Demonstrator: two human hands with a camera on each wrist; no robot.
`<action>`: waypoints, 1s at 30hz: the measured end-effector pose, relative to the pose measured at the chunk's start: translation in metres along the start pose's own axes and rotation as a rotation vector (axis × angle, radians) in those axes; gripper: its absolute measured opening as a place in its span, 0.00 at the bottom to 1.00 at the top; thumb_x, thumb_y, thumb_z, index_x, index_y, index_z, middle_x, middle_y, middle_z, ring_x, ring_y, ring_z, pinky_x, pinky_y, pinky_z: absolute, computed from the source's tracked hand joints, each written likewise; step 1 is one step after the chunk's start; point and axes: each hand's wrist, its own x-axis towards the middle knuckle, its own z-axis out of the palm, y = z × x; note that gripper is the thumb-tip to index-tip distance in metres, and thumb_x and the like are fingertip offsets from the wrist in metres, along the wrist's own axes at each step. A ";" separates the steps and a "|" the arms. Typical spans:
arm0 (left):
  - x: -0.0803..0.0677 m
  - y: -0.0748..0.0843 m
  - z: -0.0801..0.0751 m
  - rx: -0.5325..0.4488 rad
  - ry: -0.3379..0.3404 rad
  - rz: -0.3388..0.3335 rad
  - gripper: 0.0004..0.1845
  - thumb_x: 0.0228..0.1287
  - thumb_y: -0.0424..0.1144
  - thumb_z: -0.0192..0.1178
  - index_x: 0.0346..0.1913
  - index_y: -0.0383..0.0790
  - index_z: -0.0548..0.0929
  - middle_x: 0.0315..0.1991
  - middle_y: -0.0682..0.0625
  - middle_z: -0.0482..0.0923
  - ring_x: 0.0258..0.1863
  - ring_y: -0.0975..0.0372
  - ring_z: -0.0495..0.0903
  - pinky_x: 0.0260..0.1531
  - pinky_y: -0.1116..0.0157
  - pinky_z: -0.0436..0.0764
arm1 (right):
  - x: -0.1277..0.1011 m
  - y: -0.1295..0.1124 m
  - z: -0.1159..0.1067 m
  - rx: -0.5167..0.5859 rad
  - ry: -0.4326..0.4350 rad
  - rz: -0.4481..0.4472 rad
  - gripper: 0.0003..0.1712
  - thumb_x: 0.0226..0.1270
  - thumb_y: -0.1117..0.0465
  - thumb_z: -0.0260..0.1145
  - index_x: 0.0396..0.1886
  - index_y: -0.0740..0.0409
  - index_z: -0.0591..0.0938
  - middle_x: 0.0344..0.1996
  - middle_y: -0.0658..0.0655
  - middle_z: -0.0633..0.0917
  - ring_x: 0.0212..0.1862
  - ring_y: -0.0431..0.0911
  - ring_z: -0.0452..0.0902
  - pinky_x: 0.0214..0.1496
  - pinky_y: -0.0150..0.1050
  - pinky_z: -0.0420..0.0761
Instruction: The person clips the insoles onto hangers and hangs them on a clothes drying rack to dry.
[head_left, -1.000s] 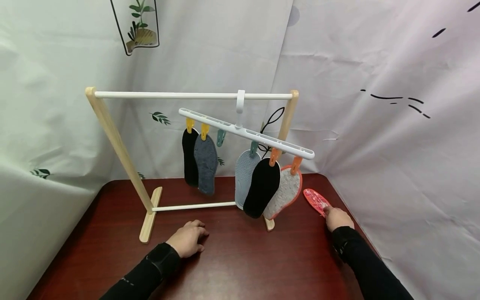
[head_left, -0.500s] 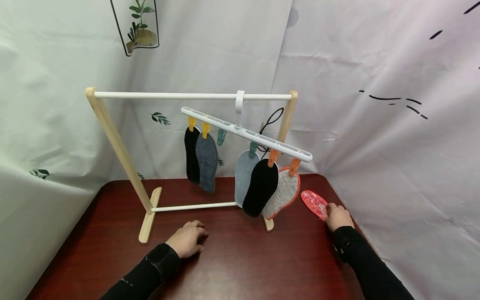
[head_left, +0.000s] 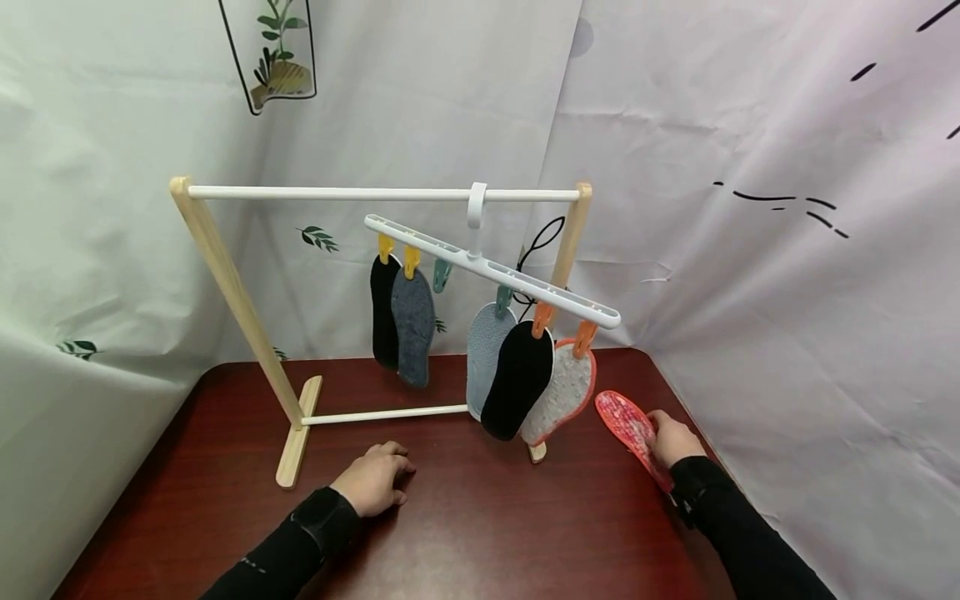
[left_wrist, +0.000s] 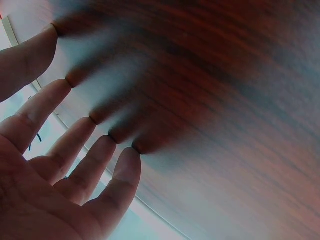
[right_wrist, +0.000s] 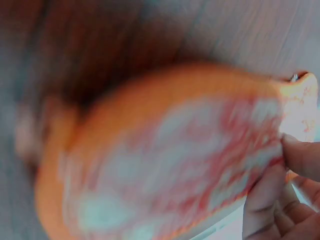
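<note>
My left hand (head_left: 372, 481) rests on the table (head_left: 480, 533), fingers (left_wrist: 75, 145) relaxed and spread, holding nothing. To their right hang insoles (head_left: 517, 379) on the rack (head_left: 225, 275). My right hand (head_left: 671, 437) grips the red insole (head_left: 630, 429) by its edge, fingers (right_wrist: 300, 155) pinching it.

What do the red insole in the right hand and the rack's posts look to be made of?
Red insole: probably soft foam or fabric with a mottled red-and-white face and orange edge; the right hand grips it, though blur hides the texture. Rack's posts: pale unpainted wood, matte; the top bar looks white-coated, metal or plastic.
</note>
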 end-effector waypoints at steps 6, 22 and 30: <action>-0.001 0.001 -0.001 0.002 -0.007 -0.013 0.19 0.51 0.34 0.78 0.48 0.38 0.89 0.59 0.39 0.79 0.60 0.43 0.77 0.54 0.43 0.80 | -0.010 -0.009 -0.005 0.079 -0.067 -0.075 0.19 0.73 0.68 0.60 0.59 0.67 0.71 0.29 0.62 0.81 0.28 0.50 0.75 0.32 0.45 0.74; 0.000 0.000 -0.001 0.006 -0.009 -0.010 0.19 0.53 0.34 0.77 0.50 0.37 0.88 0.60 0.39 0.78 0.61 0.43 0.76 0.56 0.44 0.79 | -0.039 -0.050 -0.013 0.345 -0.310 -0.322 0.12 0.75 0.65 0.62 0.53 0.63 0.74 0.31 0.53 0.77 0.28 0.37 0.69 0.31 0.33 0.69; 0.000 0.001 0.002 0.012 -0.011 -0.013 0.19 0.53 0.35 0.77 0.50 0.38 0.88 0.59 0.39 0.78 0.61 0.43 0.76 0.57 0.45 0.79 | -0.054 -0.067 -0.013 0.413 -0.513 -0.427 0.15 0.77 0.64 0.61 0.57 0.65 0.73 0.32 0.54 0.77 0.26 0.36 0.67 0.28 0.35 0.67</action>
